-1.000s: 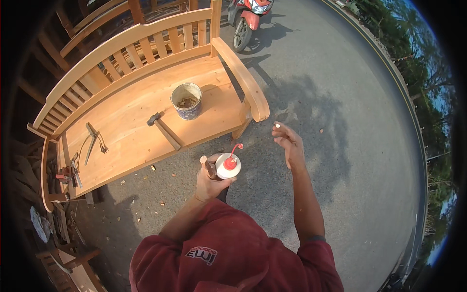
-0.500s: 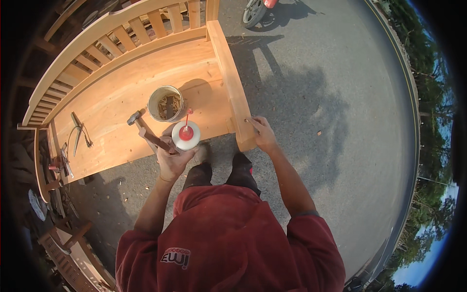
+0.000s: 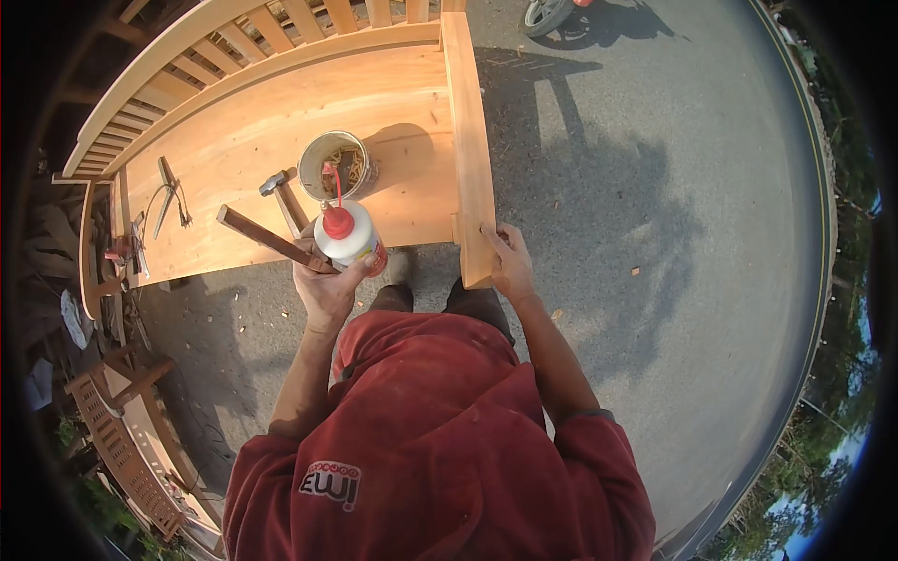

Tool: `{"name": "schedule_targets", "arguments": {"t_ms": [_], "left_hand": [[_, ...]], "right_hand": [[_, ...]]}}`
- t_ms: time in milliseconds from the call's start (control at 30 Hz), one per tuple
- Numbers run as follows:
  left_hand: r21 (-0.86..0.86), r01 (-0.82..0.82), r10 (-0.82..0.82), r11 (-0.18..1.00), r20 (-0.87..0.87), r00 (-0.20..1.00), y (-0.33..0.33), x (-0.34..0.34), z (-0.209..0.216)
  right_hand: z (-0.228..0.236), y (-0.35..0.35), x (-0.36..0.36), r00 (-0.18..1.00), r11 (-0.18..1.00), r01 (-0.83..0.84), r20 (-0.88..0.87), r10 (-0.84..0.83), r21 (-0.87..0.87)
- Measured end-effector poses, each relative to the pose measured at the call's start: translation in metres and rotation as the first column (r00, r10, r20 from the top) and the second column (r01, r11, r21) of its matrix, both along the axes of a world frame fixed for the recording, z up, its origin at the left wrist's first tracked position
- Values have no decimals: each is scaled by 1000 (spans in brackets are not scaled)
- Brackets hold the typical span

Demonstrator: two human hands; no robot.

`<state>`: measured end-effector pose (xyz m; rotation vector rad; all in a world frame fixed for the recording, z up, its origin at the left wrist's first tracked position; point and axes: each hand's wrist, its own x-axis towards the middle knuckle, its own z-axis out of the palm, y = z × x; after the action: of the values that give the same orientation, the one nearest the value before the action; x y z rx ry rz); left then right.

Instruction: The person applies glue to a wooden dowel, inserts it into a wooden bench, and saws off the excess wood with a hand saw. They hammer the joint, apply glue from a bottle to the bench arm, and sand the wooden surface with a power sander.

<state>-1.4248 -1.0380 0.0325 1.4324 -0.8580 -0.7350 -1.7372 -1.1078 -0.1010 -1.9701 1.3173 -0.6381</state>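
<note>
My left hand (image 3: 325, 292) is closed around a white glue bottle (image 3: 346, 245) with a red cap and a thin red nozzle. The same hand also grips a dark wooden strip (image 3: 267, 236), which sticks out to the left. At the outer edge of the bench's right armrest (image 3: 472, 168) is my right hand (image 3: 511, 266). Its fingers are bent together with their tips on the armrest's top; anything pinched there is too small to make out. A hammer (image 3: 274, 183) lies on the wooden bench seat (image 3: 220, 220), its handle partly behind my left hand. Behind the bottle stands a bucket (image 3: 314, 192) holding small wooden pegs.
Pliers-like tools and a cord (image 3: 165, 198) lie at the seat's left end. A slatted backrest (image 3: 220, 51) runs along the far side. Another wooden piece of furniture (image 3: 131, 449) stands at lower left. A wheel (image 3: 547, 17) rests on the pavement (image 3: 655, 309) beyond.
The glue bottle has tilted, so its side now shows and its nozzle points away from me. The wooden strip swung outward to the left. My right hand stays at the armrest; the whole view shifted.
</note>
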Motion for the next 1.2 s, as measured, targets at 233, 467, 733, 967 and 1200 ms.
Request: {"name": "schedule_targets", "arguments": {"t_ms": [233, 467, 733, 967, 1200], "left_hand": [[12, 95, -96, 995, 59, 994, -13, 10, 13], [18, 121, -119, 993, -82, 990, -5, 27, 12], [41, 155, -151, 987, -85, 985, 6, 49, 4], [34, 173, -169, 984, -97, 981, 3, 58, 0], [13, 226, -219, 974, -206, 954, -5, 58, -2]], "right_hand": [[11, 12, 19, 958, 992, 37, -277, -68, -117], [22, 28, 47, 711, 963, -45, -685, -157, -267], [23, 32, 68, 589, 961, -37, -783, -199, -273], [29, 34, 66, 767, 985, 140, -617, -175, -105], [37, 34, 69, 845, 956, 293, -477, -243, 32]]}}
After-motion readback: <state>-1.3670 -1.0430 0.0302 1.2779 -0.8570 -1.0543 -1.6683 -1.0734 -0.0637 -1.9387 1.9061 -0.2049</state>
